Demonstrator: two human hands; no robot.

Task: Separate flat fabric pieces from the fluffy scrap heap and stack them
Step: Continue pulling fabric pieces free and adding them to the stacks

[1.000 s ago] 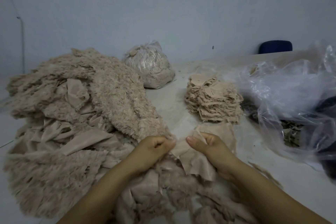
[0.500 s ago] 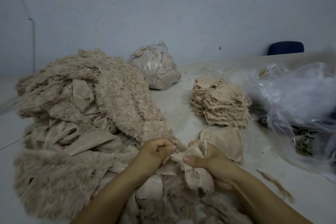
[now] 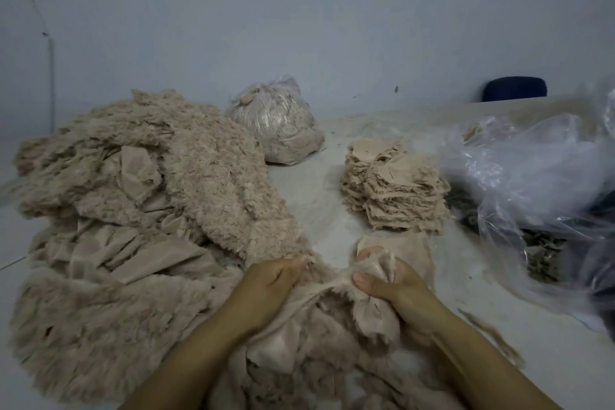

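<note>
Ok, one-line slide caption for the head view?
Both hands pull a fabric piece from the fluffy heap, near the stack.

A big beige fluffy scrap heap (image 3: pixel 139 226) lies left; the stack (image 3: pixel 394 191) of flat pieces, maybe slightly leaning, stands right.

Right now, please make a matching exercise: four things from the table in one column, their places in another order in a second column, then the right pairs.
Things:
1. fluffy scrap heap
2. stack of flat pieces
3. tied plastic bag
4. blue chair back

Places:
A. far right, behind the table
B. left of the hands
C. at the back, near the wall
D. beyond the right hand

Pairs: 1-B, 2-D, 3-C, 4-A
</note>
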